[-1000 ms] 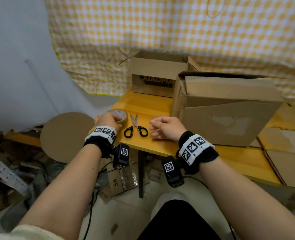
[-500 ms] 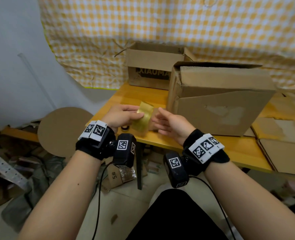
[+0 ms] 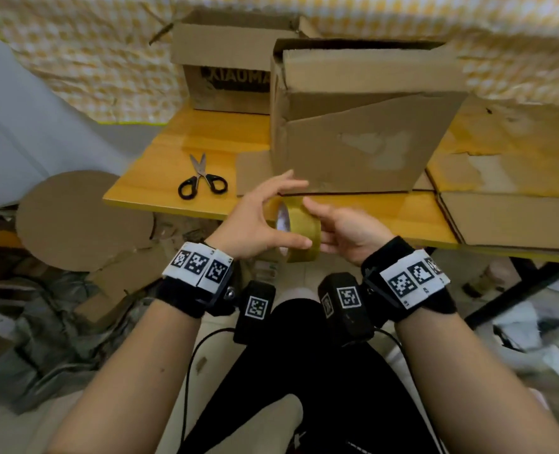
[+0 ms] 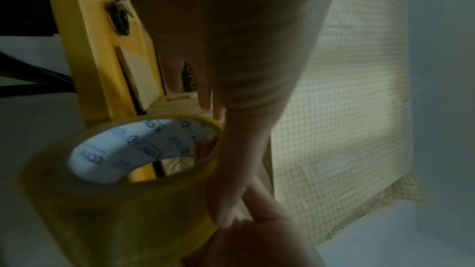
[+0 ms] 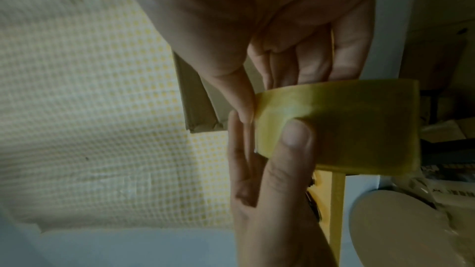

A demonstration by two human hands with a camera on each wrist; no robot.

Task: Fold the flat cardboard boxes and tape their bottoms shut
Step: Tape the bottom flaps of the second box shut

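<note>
A person sits at a yellow wooden table [image 3: 160,178], seen from above. Both hands hold a roll of yellowish packing tape [image 3: 299,229] in the air just in front of the table's near edge. The left hand [image 3: 258,221] grips the roll, thumb on the outer band and fingers across the top. The right hand [image 3: 343,226] holds the other side, its fingers curled against the band. The roll's white inner core [image 4: 144,149] carries blue and red printing, too blurred to read. On the table behind stands a folded cardboard box [image 3: 363,126]. Farther back sits a second box [image 3: 225,60] printed upside down with "XIAOMA". Black-handled scissors [image 3: 201,178] lie closed on the table to the left. Flat cardboard sheets [image 3: 507,217] lie at the right.
</note>
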